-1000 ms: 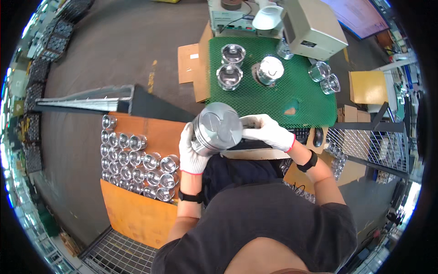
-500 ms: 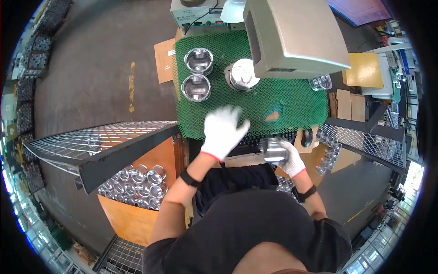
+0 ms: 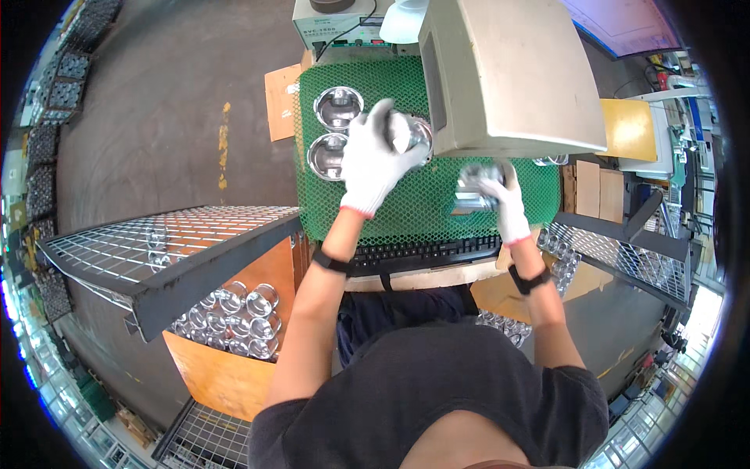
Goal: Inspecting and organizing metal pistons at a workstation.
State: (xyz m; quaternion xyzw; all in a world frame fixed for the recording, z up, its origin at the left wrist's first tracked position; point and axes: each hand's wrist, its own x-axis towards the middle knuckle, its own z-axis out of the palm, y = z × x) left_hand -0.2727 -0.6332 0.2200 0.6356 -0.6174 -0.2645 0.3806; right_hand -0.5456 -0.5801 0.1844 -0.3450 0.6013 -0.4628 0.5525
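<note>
My left hand [image 3: 373, 160], in a white glove, grips a shiny metal piston [image 3: 401, 133] beside the beige machine housing [image 3: 516, 78]. A round metal part, partly covered, shows just right of that piston. Over the green mesh mat [image 3: 406, 211], my gloved right hand [image 3: 508, 199] has its fingers around a second piston [image 3: 475, 186], blurred by motion. Close to the left hand, two more pistons stand with their hollow ends up: a far one [image 3: 338, 108] and a nearer one [image 3: 326, 156] that the glove partly hides.
A black keyboard [image 3: 426, 254] runs along the mat's near edge. Wooden bins hold several pistons [image 3: 242, 316] at my left and more pistons [image 3: 562, 262] at my right. A wire-mesh rack [image 3: 172, 242] juts out on the left. A control box [image 3: 344, 31] stands at the back.
My left hand has reached forward and taken hold of the piston that stood beside the housing. My right hand has carried its piston forward, from over the keyboard to over the mat.
</note>
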